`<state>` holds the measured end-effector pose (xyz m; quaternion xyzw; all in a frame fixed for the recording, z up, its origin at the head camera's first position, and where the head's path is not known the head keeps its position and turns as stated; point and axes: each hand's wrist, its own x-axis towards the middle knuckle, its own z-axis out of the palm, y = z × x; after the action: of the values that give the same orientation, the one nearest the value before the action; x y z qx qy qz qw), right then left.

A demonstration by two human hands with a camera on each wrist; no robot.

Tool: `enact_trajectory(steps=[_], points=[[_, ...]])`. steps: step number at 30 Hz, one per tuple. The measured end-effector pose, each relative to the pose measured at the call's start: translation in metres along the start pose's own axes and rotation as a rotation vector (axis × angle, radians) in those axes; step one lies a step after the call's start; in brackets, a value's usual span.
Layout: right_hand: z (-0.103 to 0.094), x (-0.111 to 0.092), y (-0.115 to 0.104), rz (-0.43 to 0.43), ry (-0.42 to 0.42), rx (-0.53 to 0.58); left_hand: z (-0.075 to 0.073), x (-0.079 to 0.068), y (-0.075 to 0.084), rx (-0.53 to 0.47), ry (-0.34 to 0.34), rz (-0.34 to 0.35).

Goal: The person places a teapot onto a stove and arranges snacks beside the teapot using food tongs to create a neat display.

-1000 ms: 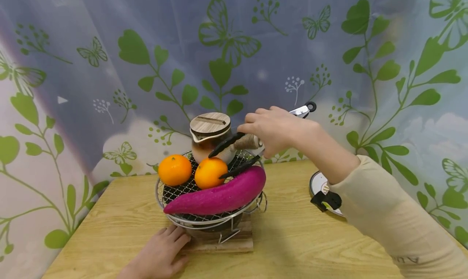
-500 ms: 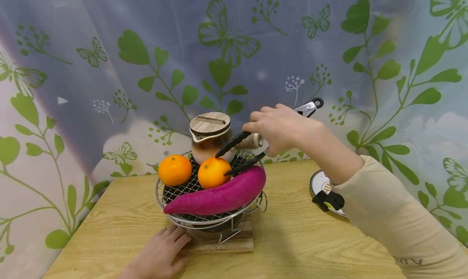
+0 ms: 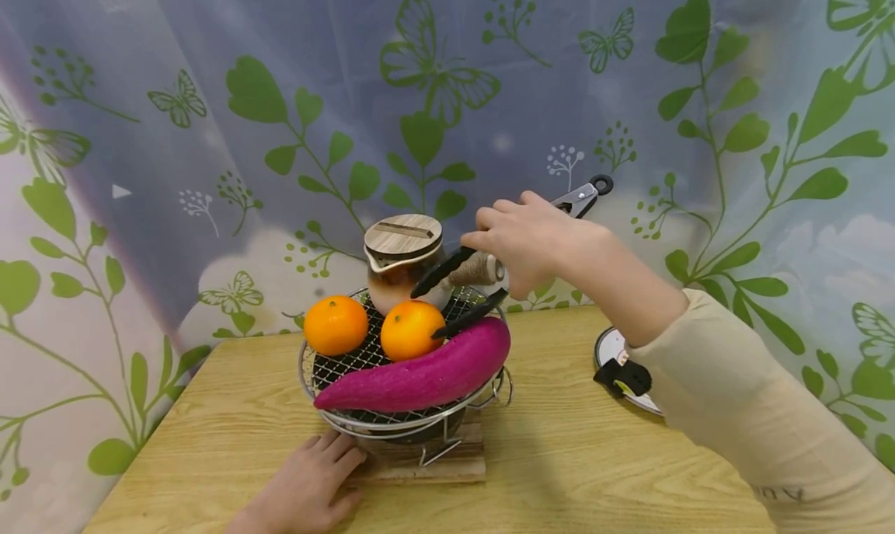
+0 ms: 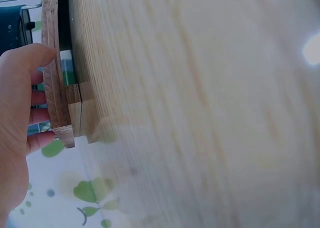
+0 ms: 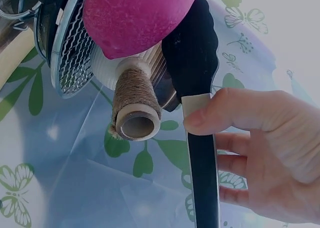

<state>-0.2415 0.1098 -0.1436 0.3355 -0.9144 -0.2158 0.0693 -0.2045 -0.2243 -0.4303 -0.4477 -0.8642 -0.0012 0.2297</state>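
Observation:
My right hand point(image 3: 534, 239) holds black-tipped kitchen tongs point(image 3: 482, 305), with the thumb pressing one arm in the right wrist view. The parted tips stand around the right-hand mandarin point(image 3: 411, 332); the lower tip appears to touch its side. A second mandarin point(image 3: 336, 326) sits to its left on the round wire grill rack point(image 3: 305, 371). A magenta eggplant point(image 3: 419, 375) lies across the rack's front. My left hand point(image 3: 311, 476) grips the left edge of the wooden base point(image 3: 468, 464) under the grill, thumb and fingers on the wood point(image 4: 57, 98) in the left wrist view.
Behind the mandarins stands a glass teapot point(image 3: 402, 262) with a wooden lid; its twine-wrapped handle point(image 5: 135, 96) juts out near the tongs. A round plate point(image 3: 608, 343) with a black clip-like object point(image 3: 622, 377) lies on the table point(image 3: 552, 410) at right. A printed curtain hangs behind.
The right hand and tongs have shifted slightly right and up. The right-hand mandarin has moved a little to the right on the rack. The left hand has stayed put.

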Motion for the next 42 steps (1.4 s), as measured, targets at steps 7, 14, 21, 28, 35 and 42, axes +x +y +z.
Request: enact_trajectory(steps=[7, 14, 21, 28, 35, 42], points=[[-0.003, 0.008, -0.003, 0.03, -0.079, -0.021, 0.001, 0.0, 0.0, 0.003, 0.014, 0.004], [-0.001, 0.013, -0.002, 0.034, -0.099, 0.009, 0.001, 0.0, 0.001, 0.0, 0.008, 0.0], [0.002, 0.016, 0.0, 0.034, -0.109, 0.037, 0.0, -0.001, 0.001, -0.006, -0.005, -0.008], [0.002, 0.014, 0.0, 0.03, -0.091, 0.039, 0.0, -0.001, 0.001, -0.009, 0.008, -0.007], [-0.003, 0.013, -0.003, 0.011, -0.075, 0.012, 0.0, 0.001, 0.001, 0.001, 0.019, -0.002], [-0.004, 0.018, -0.006, 0.021, -0.116, -0.017, 0.0, 0.0, 0.001, 0.003, 0.003, -0.007]])
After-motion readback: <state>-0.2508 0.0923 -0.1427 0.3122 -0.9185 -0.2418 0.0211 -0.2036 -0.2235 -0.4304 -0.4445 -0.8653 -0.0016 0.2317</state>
